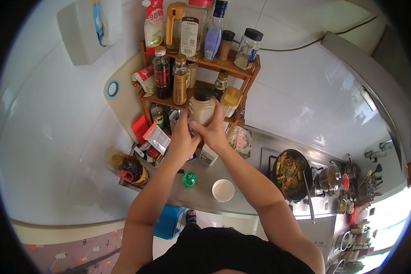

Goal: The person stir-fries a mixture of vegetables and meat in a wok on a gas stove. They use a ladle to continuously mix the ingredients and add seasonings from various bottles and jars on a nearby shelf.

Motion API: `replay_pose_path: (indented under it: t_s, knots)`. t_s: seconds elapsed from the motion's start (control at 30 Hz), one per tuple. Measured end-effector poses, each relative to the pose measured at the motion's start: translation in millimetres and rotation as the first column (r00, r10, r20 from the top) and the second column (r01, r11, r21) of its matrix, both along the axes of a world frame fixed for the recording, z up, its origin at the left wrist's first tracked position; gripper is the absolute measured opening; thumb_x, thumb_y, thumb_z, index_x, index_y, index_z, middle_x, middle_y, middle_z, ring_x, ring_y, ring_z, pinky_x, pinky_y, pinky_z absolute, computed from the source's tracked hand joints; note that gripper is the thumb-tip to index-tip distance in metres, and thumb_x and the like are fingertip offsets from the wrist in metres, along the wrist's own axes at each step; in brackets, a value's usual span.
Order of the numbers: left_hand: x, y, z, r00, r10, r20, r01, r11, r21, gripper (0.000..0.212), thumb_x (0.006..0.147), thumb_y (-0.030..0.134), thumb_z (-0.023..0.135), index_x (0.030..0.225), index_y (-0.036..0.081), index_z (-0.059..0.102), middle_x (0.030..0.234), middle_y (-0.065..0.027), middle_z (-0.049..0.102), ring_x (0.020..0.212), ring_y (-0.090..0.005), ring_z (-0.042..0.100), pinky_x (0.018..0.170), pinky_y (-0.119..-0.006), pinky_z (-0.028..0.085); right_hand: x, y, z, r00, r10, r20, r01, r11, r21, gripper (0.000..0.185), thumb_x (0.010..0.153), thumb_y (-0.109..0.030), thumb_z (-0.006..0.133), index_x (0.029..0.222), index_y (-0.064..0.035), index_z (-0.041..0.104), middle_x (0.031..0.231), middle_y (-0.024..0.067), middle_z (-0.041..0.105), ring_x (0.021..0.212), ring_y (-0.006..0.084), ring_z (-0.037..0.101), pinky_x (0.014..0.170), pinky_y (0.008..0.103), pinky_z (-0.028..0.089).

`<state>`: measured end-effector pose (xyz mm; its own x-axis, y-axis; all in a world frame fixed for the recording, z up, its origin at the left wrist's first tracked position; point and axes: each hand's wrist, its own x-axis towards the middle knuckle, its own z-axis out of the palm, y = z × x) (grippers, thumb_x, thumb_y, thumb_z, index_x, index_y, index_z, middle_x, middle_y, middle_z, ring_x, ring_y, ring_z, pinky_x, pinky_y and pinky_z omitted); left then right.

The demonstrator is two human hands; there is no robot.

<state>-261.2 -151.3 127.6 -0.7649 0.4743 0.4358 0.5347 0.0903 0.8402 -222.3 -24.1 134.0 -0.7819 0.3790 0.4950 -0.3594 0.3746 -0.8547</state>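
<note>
Both my hands hold a ribbed jar of pale contents with a black lid (201, 107), upright before the middle shelf of a wooden spice rack (255, 73). My left hand (183, 138) wraps its left and lower side; my right hand (214, 128) grips its right side, the thumb across the front. The lid is on. Below my hands, on the steel counter (202, 191), stand a green translucent container (189, 179) and a white bowl (223, 190). A wok (289, 174) of cooked food with a ladle (308, 195) in it sits on the stove at the right.
Bottles and jars crowd the rack, among them a dark sauce bottle (162, 73), a gold-labelled bottle (180, 80) and a yellow-lidded container (231, 99). A large sauce bottle (132, 171) stands at the counter's left end. A lidded pot (328, 178) is beyond the wok.
</note>
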Motion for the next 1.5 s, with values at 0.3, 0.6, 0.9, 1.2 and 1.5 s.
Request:
replay_pose_path:
  t_s: [0.3, 0.6, 0.9, 1.2, 1.5]
  knots:
    - [-60, 77, 10, 0.962, 0.225, -0.155, -0.251, 0.952, -0.177, 0.071, 0.077, 0.007, 0.073, 0.134, -0.007, 0.032, 0.123, -0.0283, 0.049, 0.108, -0.0420, 0.055, 0.088, -0.045, 0.047, 59, 13, 24, 0.980, -0.184, 0.075, 0.149, 0.930, 0.336, 0.078, 0.077, -0.008, 0.073, 0.142, -0.0030, 0.030, 0.139, 0.0226, 0.039, 0.125, 0.0350, 0.044, 0.097, 0.0412, 0.045]
    - [-108, 115, -16, 0.896, 0.357, -0.264, -0.437, 0.819, -0.372, 0.067, 0.079, 0.014, 0.072, 0.131, -0.012, 0.036, 0.094, -0.0286, 0.065, 0.091, -0.0443, 0.063, 0.078, -0.048, 0.050, 273, 93, 1, 0.765, -0.627, 0.144, 0.506, 0.725, 0.468, 0.041, 0.074, 0.002, 0.067, 0.113, -0.0010, 0.058, 0.117, 0.0160, 0.059, 0.102, 0.0279, 0.060, 0.080, 0.0332, 0.052]
    - [44, 53, 11, 0.877, 0.396, -0.271, -0.407, 0.913, 0.018, 0.025, 0.089, 0.023, 0.064, 0.078, 0.003, 0.056, 0.069, -0.0152, 0.060, 0.062, -0.0350, 0.058, 0.057, -0.044, 0.044, 552, 226, -75, -0.311, -0.820, 0.481, 0.206, 0.436, 0.876, 0.068, 0.080, -0.036, 0.070, 0.131, 0.0013, 0.045, 0.113, 0.0243, 0.060, 0.109, 0.0402, 0.056, 0.093, 0.0480, 0.046]
    - [394, 156, -171, 0.503, -0.350, 0.790, 0.517, 0.855, 0.050, 0.053, 0.085, 0.021, 0.073, 0.127, 0.005, 0.046, 0.121, -0.0092, 0.052, 0.079, -0.0157, 0.060, 0.064, -0.031, 0.051, 584, 270, -97, 0.377, -0.441, 0.815, 0.524, 0.827, 0.204, 0.025, 0.088, -0.015, 0.057, 0.107, 0.0023, 0.058, 0.066, 0.0128, 0.060, 0.045, 0.0214, 0.056, 0.043, 0.0345, 0.045]
    - [480, 193, -172, -0.369, -0.348, 0.862, 0.339, 0.813, 0.473, 0.018, 0.091, 0.019, 0.065, 0.093, 0.013, 0.049, 0.068, 0.0003, 0.047, 0.050, -0.0125, 0.047, 0.043, -0.030, 0.038, 614, 249, -64, 0.260, -0.439, 0.860, 0.345, 0.874, 0.342, 0.018, 0.088, -0.014, 0.055, 0.097, 0.0017, 0.054, 0.074, 0.0187, 0.062, 0.060, 0.0297, 0.062, 0.050, 0.0417, 0.048]
